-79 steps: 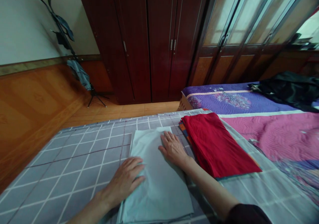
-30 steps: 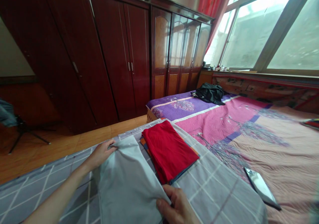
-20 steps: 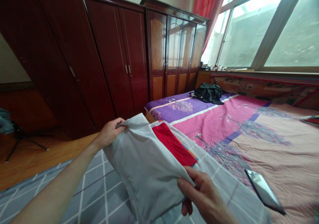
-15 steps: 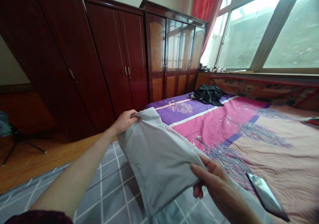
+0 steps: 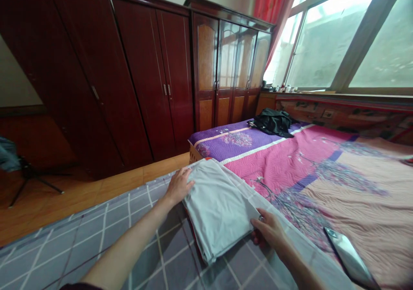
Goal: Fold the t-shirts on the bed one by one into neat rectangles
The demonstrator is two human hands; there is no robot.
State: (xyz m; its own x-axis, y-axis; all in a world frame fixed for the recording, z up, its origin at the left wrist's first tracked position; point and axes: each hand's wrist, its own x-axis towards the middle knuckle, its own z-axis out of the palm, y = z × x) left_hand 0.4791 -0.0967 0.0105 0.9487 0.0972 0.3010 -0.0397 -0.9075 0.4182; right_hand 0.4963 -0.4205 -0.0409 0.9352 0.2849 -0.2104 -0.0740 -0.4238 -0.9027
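Note:
A folded light grey cloth [image 5: 219, 204] lies on the grey checked cover [image 5: 135, 238], its near corner towards me. A bit of orange-red shows at its far corner and along its left edge. My left hand [image 5: 179, 186] rests on the cloth's far left edge, with fingers stretched out over it. At the right edge my right hand [image 5: 267, 227] pinches the cloth, thumb on top; the other fingers are partly hidden beneath.
A phone [image 5: 350, 255] lies at the right on the patterned purple, pink and peach bedspread [image 5: 274, 161]. Dark clothing [image 5: 272, 122] is heaped at the far end. Wardrobes [image 5: 155, 79] line the wall, and a black tripod [image 5: 32, 178] stands on the floor at left.
The grey cloth was held up and spread between both hands; now it lies lower, flat and folded on the checked cover. My left hand has moved down and right, loosening its pinch.

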